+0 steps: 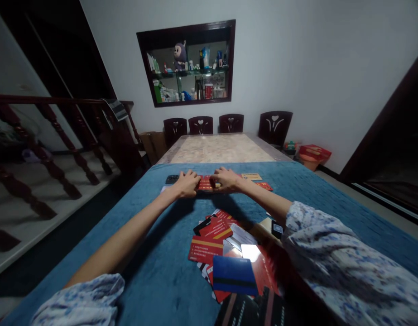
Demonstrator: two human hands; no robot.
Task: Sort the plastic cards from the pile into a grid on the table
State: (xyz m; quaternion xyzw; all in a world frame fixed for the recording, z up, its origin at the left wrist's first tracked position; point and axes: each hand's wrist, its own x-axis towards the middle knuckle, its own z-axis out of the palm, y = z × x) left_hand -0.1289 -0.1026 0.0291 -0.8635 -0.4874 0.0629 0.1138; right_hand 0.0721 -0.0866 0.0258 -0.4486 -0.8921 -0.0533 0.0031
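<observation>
Left hand (pixel 187 184), right hand (pixel 226 179), both loosely curled at red cards (pixel 205 182), grip unclear

Dim, cool light leaves the edges nearly black — yet white glare washes out a patch above a glossy, flat red card (pixel 265 267). Soft shadows darken the blue plush cloth (pixel 168 271); wide-angle distortion tilts the dark wooden door frame (pixel 392 117).

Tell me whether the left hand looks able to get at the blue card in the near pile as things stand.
Probably yes: the blue card lies mostly uncovered on the pile, with nothing seen standing over it. The left hand would just need to draw back from the red cards.
</observation>
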